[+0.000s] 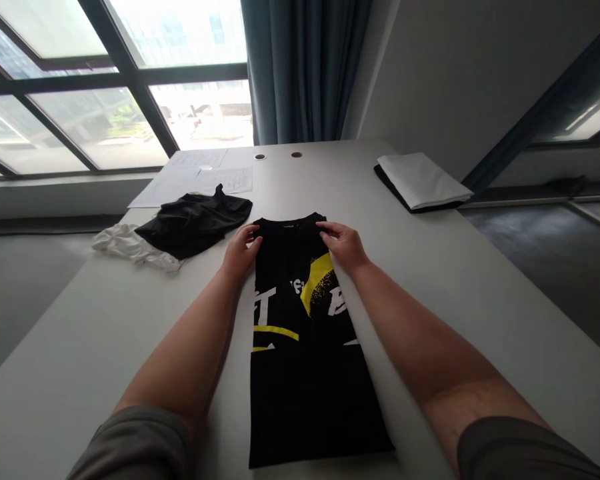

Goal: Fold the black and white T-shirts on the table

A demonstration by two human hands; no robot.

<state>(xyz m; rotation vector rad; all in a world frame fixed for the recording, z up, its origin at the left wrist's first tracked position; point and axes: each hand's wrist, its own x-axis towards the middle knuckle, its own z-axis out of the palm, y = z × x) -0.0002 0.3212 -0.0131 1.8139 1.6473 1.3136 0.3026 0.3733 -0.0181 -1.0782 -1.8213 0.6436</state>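
Note:
A black T-shirt with yellow and white print lies on the white table, its sides folded in to a long narrow shape. Its collar points away from me and its plain black lower part is nearest. At the upper left corner of the shirt, my left hand pinches the edge between thumb and fingers. My right hand grips the opposite upper corner in the same way. Both forearms reach along the two sides of the shirt.
Crumpled black cloth and white cloth lie at the left edge. Behind them are paper sheets. Folded white and black garments rest at the right. The table has two cable holes near a blue curtain.

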